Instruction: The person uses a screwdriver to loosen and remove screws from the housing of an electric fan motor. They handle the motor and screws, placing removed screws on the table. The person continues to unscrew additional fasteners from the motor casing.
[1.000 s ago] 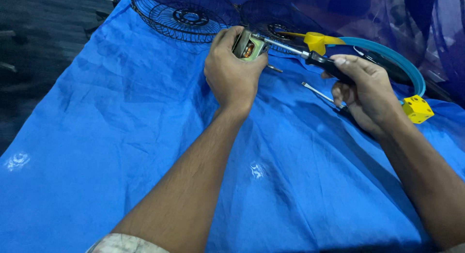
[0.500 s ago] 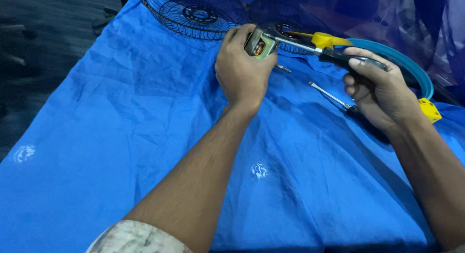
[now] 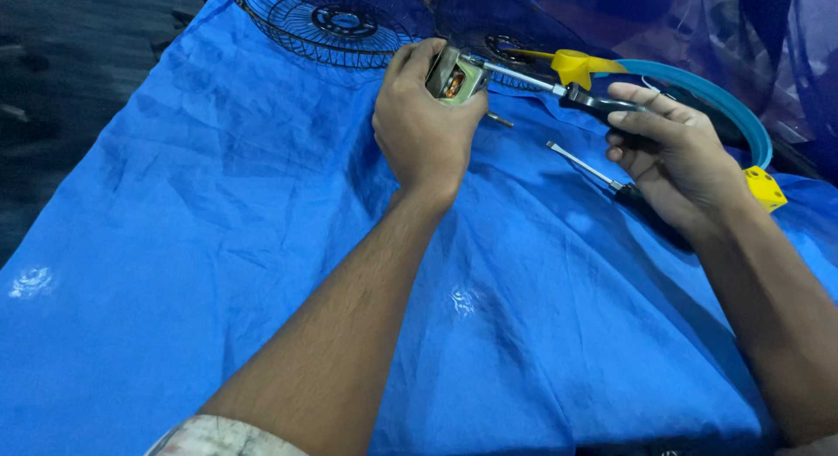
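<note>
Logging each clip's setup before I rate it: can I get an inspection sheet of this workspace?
Surface: blue cloth, wrinkled, with a few pale spots.
Job's things: small motor with copper windings, held in the left hand; black-handled screwdriver in the right hand, tip at the motor.
Clutter: second screwdriver lying on the cloth; two black wire fan grilles at the far edge; blue ring with yellow clips.
Grippers: left fingers wrapped round the motor; right fingers closed on the screwdriver handle.
Cables: nothing seen.
Surroundings: dark floor at left; dark blue sheeting behind.
</note>
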